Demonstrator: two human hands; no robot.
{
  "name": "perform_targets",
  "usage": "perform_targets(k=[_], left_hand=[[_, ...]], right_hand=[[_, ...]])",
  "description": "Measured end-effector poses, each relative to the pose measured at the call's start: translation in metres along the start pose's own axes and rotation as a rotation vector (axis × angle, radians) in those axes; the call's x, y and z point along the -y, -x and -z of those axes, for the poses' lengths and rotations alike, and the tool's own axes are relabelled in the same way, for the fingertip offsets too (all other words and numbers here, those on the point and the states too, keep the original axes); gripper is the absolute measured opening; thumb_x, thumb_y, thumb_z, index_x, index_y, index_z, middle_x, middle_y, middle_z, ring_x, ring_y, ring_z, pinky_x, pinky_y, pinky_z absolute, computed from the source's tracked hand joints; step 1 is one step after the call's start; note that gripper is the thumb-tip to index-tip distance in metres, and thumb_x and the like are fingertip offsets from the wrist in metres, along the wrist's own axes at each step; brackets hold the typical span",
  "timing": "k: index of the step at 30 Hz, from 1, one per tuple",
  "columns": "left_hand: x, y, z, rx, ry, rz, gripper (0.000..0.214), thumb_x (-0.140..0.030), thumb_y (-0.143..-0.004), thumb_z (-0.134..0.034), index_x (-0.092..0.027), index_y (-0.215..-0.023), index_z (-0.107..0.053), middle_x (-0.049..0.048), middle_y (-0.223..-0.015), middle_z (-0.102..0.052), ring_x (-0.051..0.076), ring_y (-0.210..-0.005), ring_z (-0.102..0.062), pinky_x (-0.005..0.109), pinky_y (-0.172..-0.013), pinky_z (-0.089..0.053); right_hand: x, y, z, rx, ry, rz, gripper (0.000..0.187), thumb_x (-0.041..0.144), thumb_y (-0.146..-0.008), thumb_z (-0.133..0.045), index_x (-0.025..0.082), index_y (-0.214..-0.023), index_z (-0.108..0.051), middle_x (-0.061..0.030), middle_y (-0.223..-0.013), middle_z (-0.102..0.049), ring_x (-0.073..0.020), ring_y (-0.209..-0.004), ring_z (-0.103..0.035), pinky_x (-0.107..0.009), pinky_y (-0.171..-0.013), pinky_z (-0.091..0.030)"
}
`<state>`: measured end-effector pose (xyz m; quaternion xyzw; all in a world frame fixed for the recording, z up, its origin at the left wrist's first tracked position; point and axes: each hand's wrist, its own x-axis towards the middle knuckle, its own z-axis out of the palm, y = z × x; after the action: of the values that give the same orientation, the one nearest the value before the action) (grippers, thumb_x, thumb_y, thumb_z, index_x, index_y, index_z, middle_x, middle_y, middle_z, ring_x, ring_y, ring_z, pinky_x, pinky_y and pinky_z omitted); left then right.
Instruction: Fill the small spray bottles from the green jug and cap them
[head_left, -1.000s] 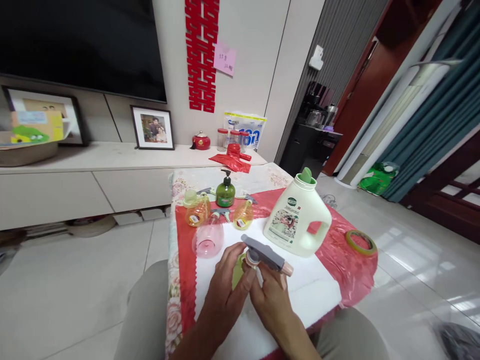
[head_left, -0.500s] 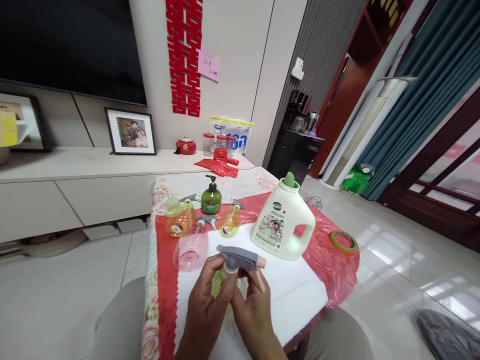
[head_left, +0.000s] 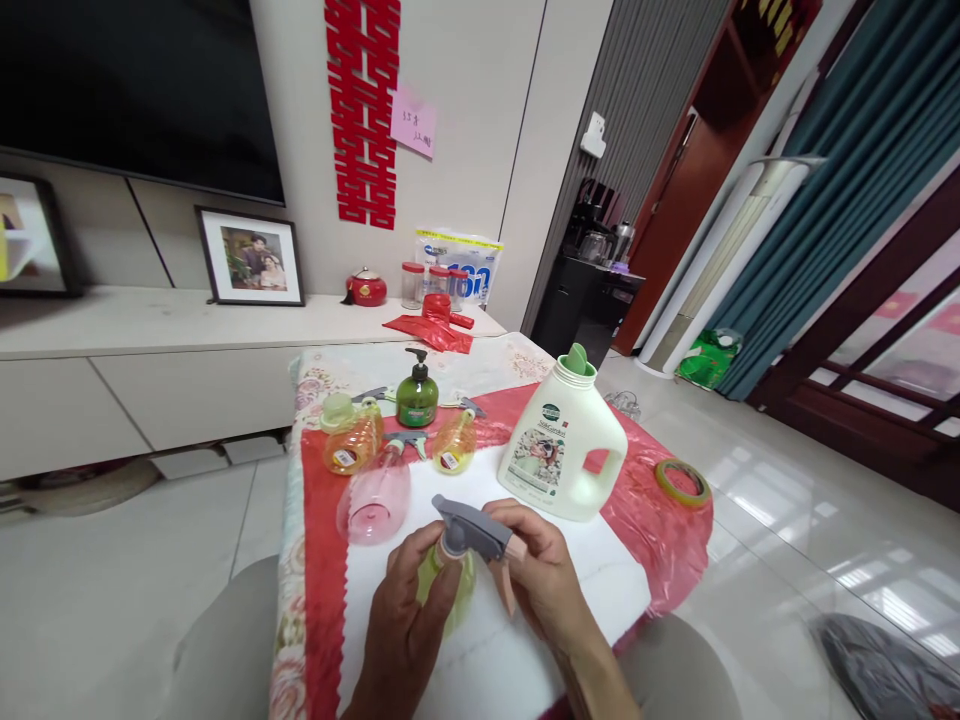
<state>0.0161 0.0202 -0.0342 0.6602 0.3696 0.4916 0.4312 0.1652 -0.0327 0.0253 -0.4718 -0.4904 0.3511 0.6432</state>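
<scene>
Seated position, 2 hands at work over a low table. Left hand [head_left: 409, 605] holds a narrow pinch, thumb and fingers closed around the collar of a grey spray head [head_left: 474, 527] with pale pink nozzle and trigger. Right hand [head_left: 551, 575] grips the nozzle end of the same piece, fingers over the top, palm side near the trigger. Beneath the spray head, a translucent yellow-green bottle [head_left: 459, 598], partly hidden by left hand, in front of the person and above a white sheet [head_left: 600, 590]; cannot tell whether its base touches down.

Beyond the hands: pink bottle [head_left: 375, 500] to the left, at the sheet's edge; behind it, 2 orange-yellow bottles, the left [head_left: 358, 440] and the right [head_left: 454, 445] well apart. Green pump bottle [head_left: 417, 402] stands upright farther back, between them. Large pale-green jug [head_left: 561, 440] upright right of these, green cap [head_left: 576, 358] in its mouth. Tape roll [head_left: 682, 483] lies flat on red plastic [head_left: 660, 540], right side.

Along the wall cabinet [head_left: 187, 330]: framed photograph [head_left: 251, 258], red pot [head_left: 367, 289], 3 red-lidded jars [head_left: 412, 287].
</scene>
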Motion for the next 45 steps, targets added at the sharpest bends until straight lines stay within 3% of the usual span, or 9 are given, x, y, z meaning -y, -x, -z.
perform_targets(k=[4, 8, 15, 20, 24, 29, 34, 39, 45], left_hand=[[-0.007, 0.000, -0.002, -0.019, 0.000, 0.019, 0.043, -0.058, -0.089, -0.056, -0.022, -0.112, -0.066, 0.0082, -0.113, -0.072, 0.029, -0.106, -0.067, 0.042, -0.091, -0.053], [-0.011, 0.002, -0.004, -0.030, 0.030, 0.044, 0.044, -0.059, -0.089, -0.056, -0.022, -0.112, -0.066, 0.0088, -0.117, -0.072, 0.030, -0.109, -0.066, 0.044, -0.096, -0.051], [-0.010, 0.002, -0.001, 0.050, 0.085, 0.006, 0.041, -0.052, -0.093, -0.053, -0.023, -0.121, -0.063, 0.0105, -0.128, -0.066, 0.030, -0.122, -0.059, 0.045, -0.103, -0.046], [-0.014, 0.002, 0.001, 0.093, 0.073, -0.026, 0.037, -0.046, -0.096, -0.050, -0.025, -0.124, -0.062, 0.0094, -0.130, -0.064, 0.031, -0.125, -0.055, 0.047, -0.105, -0.043], [-0.013, 0.001, 0.000, 0.064, 0.023, -0.090, 0.033, -0.042, -0.096, -0.051, -0.024, -0.121, -0.063, 0.0094, -0.124, -0.068, 0.029, -0.118, -0.060, 0.044, -0.100, -0.047], [-0.014, -0.003, 0.002, 0.130, -0.053, -0.276, 0.033, -0.029, -0.093, -0.052, -0.023, -0.125, -0.056, 0.0098, -0.118, -0.068, 0.026, -0.110, -0.063, 0.041, -0.094, -0.049], [-0.016, -0.003, 0.003, 0.132, -0.087, -0.261, 0.035, -0.026, -0.092, -0.052, -0.022, -0.126, -0.054, 0.0106, -0.120, -0.067, 0.025, -0.112, -0.062, 0.042, -0.096, -0.046], [-0.014, -0.001, 0.002, 0.149, -0.105, -0.262, 0.036, -0.027, -0.093, -0.051, -0.023, -0.128, -0.053, 0.0115, -0.124, -0.066, 0.026, -0.117, -0.060, 0.043, -0.099, -0.045], [-0.009, -0.002, 0.000, 0.124, -0.092, -0.339, 0.038, -0.027, -0.094, -0.050, -0.023, -0.132, -0.048, 0.0120, -0.124, -0.064, 0.026, -0.116, -0.060, 0.043, -0.097, -0.046]], right_hand=[[0.021, -0.013, -0.005, 0.170, 0.116, 0.003, 0.024, 0.029, -0.079, -0.073, 0.023, -0.102, -0.074, -0.0059, -0.106, -0.062, -0.0177, -0.095, -0.062, -0.026, -0.078, -0.053], [0.030, -0.019, -0.012, 0.268, 0.240, 0.038, 0.018, 0.030, -0.083, -0.069, 0.022, -0.098, -0.075, -0.0056, -0.106, -0.062, -0.0169, -0.097, -0.061, -0.028, -0.085, -0.052], [0.028, -0.021, -0.010, 0.243, 0.308, 0.060, 0.021, 0.035, -0.091, -0.059, 0.022, -0.098, -0.073, -0.0057, -0.104, -0.064, -0.0189, -0.101, -0.059, -0.032, -0.088, -0.050], [0.036, -0.022, -0.011, 0.260, 0.429, 0.164, 0.037, 0.043, -0.098, -0.045, 0.021, -0.081, -0.069, -0.0045, -0.090, -0.065, -0.0192, -0.097, -0.059, -0.034, -0.090, -0.048], [0.030, -0.021, -0.007, 0.250, 0.374, 0.095, 0.023, 0.036, -0.093, -0.055, 0.021, -0.097, -0.072, -0.0046, -0.095, -0.064, -0.0181, -0.093, -0.061, -0.031, -0.084, -0.051], [0.024, -0.018, 0.007, 0.219, 0.395, 0.118, 0.025, 0.028, -0.090, -0.054, 0.022, -0.106, -0.072, -0.0057, -0.100, -0.062, -0.0188, -0.094, -0.061, -0.032, -0.087, -0.051], [0.042, -0.021, 0.014, 0.171, 0.429, 0.114, 0.029, 0.033, -0.095, -0.051, 0.023, -0.118, -0.066, -0.0080, -0.100, -0.061, -0.0204, -0.089, -0.062, -0.039, -0.089, -0.053], [0.060, -0.030, 0.005, 0.225, 0.589, 0.148, 0.022, 0.038, -0.097, -0.052, 0.021, -0.098, -0.067, -0.0071, -0.098, -0.062, -0.0198, -0.090, -0.059, -0.034, -0.083, -0.050], [0.037, -0.026, -0.004, 0.331, 0.503, 0.074, 0.026, 0.039, -0.097, -0.051, 0.021, -0.090, -0.068, -0.0031, -0.088, -0.059, -0.0166, -0.083, -0.055, -0.028, -0.073, -0.046]])
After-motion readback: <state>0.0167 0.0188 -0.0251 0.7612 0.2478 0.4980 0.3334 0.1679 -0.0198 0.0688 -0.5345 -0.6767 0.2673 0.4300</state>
